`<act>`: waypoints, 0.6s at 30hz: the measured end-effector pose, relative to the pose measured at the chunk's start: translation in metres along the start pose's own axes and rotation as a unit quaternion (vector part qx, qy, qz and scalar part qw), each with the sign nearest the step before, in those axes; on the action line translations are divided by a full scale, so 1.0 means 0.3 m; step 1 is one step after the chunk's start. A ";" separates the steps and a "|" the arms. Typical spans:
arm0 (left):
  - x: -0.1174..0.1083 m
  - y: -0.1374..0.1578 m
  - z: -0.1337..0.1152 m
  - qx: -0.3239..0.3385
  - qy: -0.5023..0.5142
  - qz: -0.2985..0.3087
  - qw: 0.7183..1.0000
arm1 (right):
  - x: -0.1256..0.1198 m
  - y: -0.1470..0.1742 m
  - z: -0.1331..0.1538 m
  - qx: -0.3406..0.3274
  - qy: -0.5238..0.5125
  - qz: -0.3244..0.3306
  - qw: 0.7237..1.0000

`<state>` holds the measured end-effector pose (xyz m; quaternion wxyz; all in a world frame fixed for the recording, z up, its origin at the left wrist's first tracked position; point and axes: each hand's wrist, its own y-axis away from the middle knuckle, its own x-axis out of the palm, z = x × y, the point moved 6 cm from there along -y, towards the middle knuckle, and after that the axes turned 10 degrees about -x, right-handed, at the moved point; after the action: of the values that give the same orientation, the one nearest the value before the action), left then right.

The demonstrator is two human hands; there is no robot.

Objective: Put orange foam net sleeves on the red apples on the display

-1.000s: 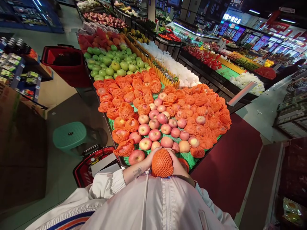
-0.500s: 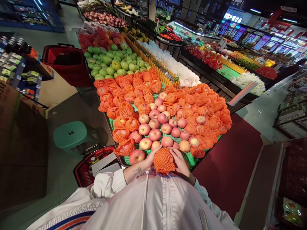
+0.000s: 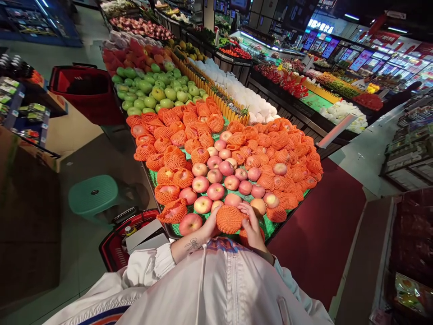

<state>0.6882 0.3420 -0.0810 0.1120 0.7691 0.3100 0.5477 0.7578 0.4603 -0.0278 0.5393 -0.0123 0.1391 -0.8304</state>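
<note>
An apple in an orange foam net (image 3: 230, 220) is between my two hands at the near edge of the fruit stand. My left hand (image 3: 210, 226) is closed round its left side, and its fingertips are partly hidden behind the net. From the right, my right hand (image 3: 252, 228) grips the same apple, with fingers curved over the far side and the thumb nearer me. Another netted piece (image 3: 242, 237) shows partly behind my right hand. Bare red apples (image 3: 215, 191) lie just beyond on green mesh. One bare apple (image 3: 190, 224) sits left of my left hand.
Netted apples (image 3: 286, 144) are heaped on both sides of the bare ones. Green fruit (image 3: 158, 88) fills the stand's far left part. A red basket (image 3: 110, 246) holding a white box and a green stool (image 3: 93, 194) stand on the left.
The netted apple has turned in my hands and its lower end has tipped up. My right fingers have shifted on it, uncovering another netted piece below. The view has moved slightly.
</note>
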 end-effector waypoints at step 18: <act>0.008 0.039 0.002 -0.013 -0.058 0.066 0.996 | -0.224 0.023 -0.058 0.068 0.062 -0.073 0.993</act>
<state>0.6935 0.3343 -0.0735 0.1031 0.8166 0.2449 0.5124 0.7891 0.5218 -0.0374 0.4672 0.0654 0.1144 -0.8743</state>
